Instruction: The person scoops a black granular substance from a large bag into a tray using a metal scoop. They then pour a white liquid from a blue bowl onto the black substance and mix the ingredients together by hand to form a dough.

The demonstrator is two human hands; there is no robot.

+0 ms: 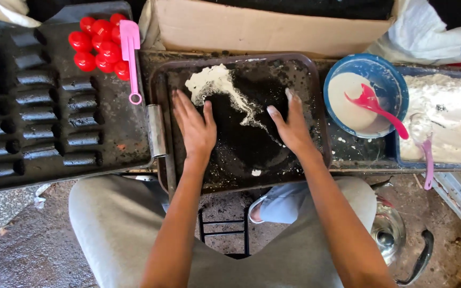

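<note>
A dark, blackened baking tray lies in front of me with a streak of white flour across its upper middle. My left hand rests flat on the tray's left part, fingers spread, holding nothing. On the tray's right part my right hand lies flat too, its fingertips dusted white, just right of the flour trail.
A black mould plate with rows of oblong cavities lies at left, with red balls and a pink spatula on it. At right stand a blue bowl of white batter with a red spoon, and a blue tray of flour. A cardboard box stands behind.
</note>
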